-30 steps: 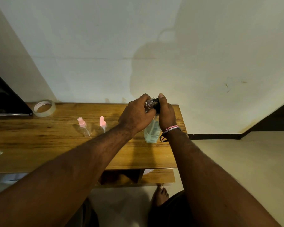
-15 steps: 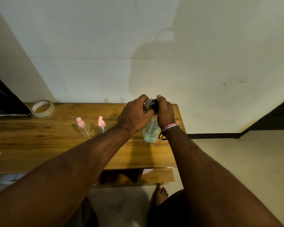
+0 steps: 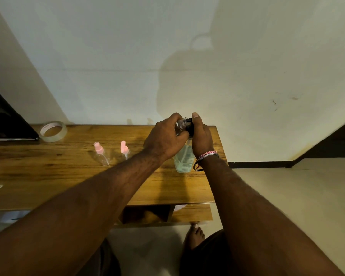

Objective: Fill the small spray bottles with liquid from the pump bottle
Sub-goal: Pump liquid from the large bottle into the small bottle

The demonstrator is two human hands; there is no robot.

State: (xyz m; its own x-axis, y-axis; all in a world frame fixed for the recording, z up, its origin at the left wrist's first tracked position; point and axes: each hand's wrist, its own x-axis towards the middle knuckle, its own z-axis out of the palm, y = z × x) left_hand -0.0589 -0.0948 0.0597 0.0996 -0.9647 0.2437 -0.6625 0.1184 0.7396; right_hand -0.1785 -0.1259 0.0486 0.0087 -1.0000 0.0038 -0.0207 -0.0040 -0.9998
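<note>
Both arms reach forward over the table (image 3: 48, 188): the left hand (image 3: 164, 139) grips a small clear bottle (image 3: 181, 124) against the black pump (image 3: 190, 127), the right hand (image 3: 202, 137) wrapped around it, pump bottle (image 3: 184, 159) standing at the right hand's 7 o'clock.

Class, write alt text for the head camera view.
Left hand holds a small clear bottle at the black pump under the right hand; two pink-capped bottles lie left on the table.
</note>
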